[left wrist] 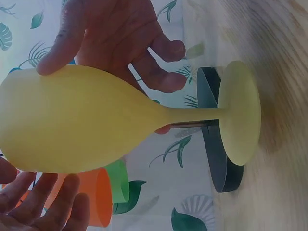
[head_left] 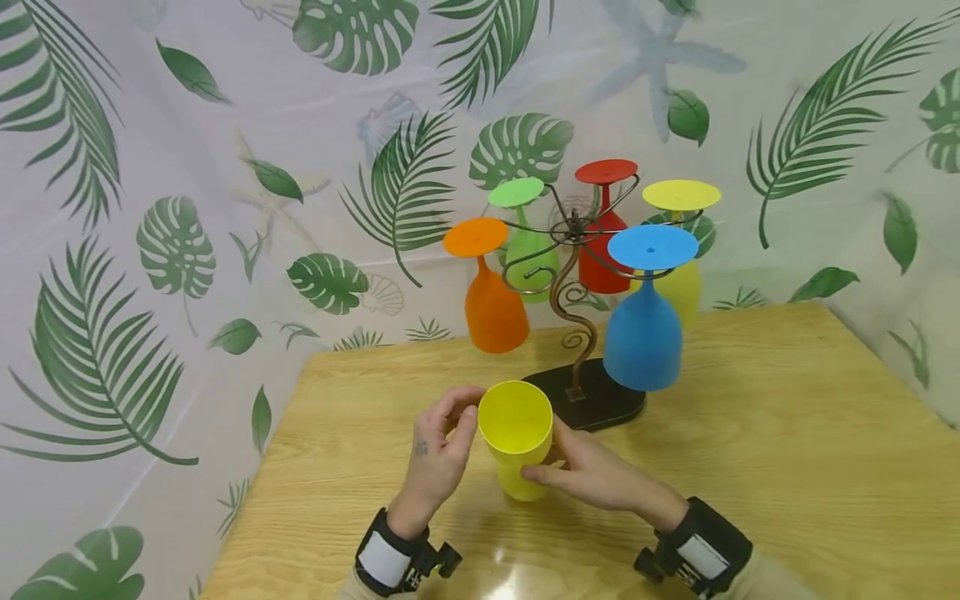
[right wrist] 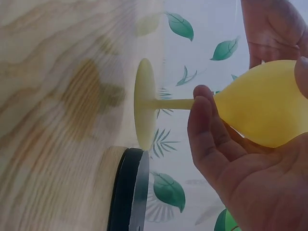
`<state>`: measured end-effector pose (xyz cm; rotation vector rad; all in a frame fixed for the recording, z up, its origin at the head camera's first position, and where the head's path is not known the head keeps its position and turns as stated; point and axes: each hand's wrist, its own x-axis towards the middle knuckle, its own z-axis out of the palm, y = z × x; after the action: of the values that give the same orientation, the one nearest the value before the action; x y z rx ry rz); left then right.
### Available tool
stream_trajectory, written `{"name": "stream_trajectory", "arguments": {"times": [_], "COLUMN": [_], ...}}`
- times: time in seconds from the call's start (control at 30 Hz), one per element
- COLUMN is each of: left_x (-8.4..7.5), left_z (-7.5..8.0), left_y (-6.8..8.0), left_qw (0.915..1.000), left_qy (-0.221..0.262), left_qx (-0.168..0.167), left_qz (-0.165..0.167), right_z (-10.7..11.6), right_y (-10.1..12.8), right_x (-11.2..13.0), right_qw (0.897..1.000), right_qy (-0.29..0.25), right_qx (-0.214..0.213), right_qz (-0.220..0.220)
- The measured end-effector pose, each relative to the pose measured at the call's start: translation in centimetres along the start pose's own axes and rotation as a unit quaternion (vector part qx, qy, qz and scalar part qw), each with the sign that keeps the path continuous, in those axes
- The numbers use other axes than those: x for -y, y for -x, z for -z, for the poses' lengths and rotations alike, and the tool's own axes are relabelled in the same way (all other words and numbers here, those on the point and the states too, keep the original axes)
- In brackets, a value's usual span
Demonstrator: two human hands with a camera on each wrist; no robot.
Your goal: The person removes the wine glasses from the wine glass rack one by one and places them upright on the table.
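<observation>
A yellow plastic goblet [head_left: 514, 417] is upright in front of me, its mouth facing up. My right hand [head_left: 600, 471] grips it, thumb on the near side of the bowl and fingers behind where bowl meets stem [right wrist: 175, 104]. On the bowl's left side is my left hand [head_left: 438, 454], fingers relaxed and close to the rim; in the left wrist view its fingertips [left wrist: 72, 183] lie along the bowl's edge, and firm contact is hard to judge. The goblet's round foot [right wrist: 144, 103] appears slightly above the wooden table [head_left: 360, 400].
Behind the hands stands a metal goblet rack [head_left: 583, 329] on a black base [head_left: 611, 392]. Orange [head_left: 497, 312], green [head_left: 532, 258], red [head_left: 603, 250], blue [head_left: 643, 342] and another yellow goblet [head_left: 682, 287] hang upside down from it. A leaf-patterned cloth [head_left: 225, 167] covers the wall.
</observation>
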<state>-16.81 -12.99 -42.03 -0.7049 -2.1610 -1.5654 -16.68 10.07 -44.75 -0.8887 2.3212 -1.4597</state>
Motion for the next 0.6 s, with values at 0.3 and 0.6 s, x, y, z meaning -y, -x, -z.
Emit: {"name": "stream_trajectory", "arguments": {"times": [0.3,0.6], "left_x": [0.6,1.5], "left_z": [-0.7,-1.5], "left_y": [0.0,0.0], "left_qw": [0.9993,0.9991], "left_qy": [-0.019,-0.002], "left_qx": [-0.013,-0.001], "left_qz": [0.03,0.042], "right_z": [0.0,0.2], "right_y": [-0.2,0.1], "right_x": [-1.1,-1.6], "right_qw": [1.0,0.999], "right_qy": [0.015,0.014], "right_qx": [-0.002,-0.004], "right_qz": [-0.014,-0.031]}}
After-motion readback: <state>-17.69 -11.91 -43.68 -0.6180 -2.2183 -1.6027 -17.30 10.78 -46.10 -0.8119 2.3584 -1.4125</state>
